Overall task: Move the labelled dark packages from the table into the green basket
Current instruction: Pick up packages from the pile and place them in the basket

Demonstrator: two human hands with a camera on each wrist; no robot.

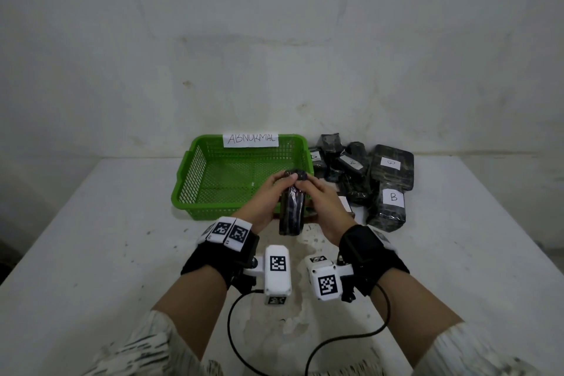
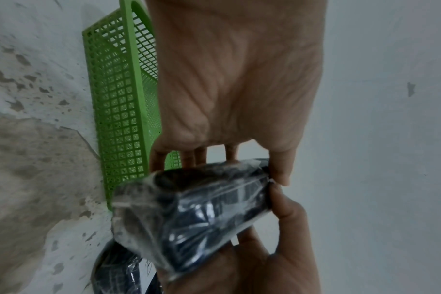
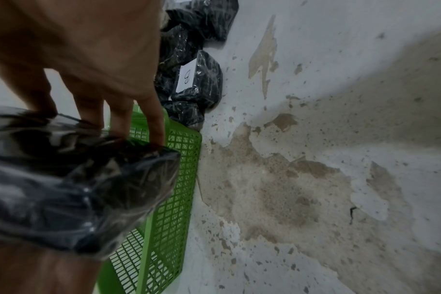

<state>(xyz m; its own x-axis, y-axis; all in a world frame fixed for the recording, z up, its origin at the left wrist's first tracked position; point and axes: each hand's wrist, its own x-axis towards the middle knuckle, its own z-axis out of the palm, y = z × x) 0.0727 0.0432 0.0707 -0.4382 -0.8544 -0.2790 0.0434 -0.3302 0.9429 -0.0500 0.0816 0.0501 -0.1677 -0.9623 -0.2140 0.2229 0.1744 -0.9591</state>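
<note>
Both hands hold one dark plastic-wrapped package [image 1: 291, 210] upright over the near right corner of the green basket [image 1: 195, 174]. My left hand [image 1: 268, 198] grips its left side, thumb on top. My right hand [image 1: 320, 201] grips its right side, fingers curled over the top end. The left wrist view shows the package [image 2: 196, 210] pinched between both hands beside the basket [image 2: 121, 111]. In the right wrist view the package [image 3: 71, 179] fills the lower left, fingers [image 3: 154, 121] pressing its top. The basket holds nothing visible. No label shows on the held package.
A pile of dark packages [image 1: 366, 180] with white labels lies right of the basket, one marked B [image 1: 393, 197]. A paper sign [image 1: 251, 139] is fixed to the basket's far rim. The white table [image 1: 91, 238] is stained; a wall stands close behind.
</note>
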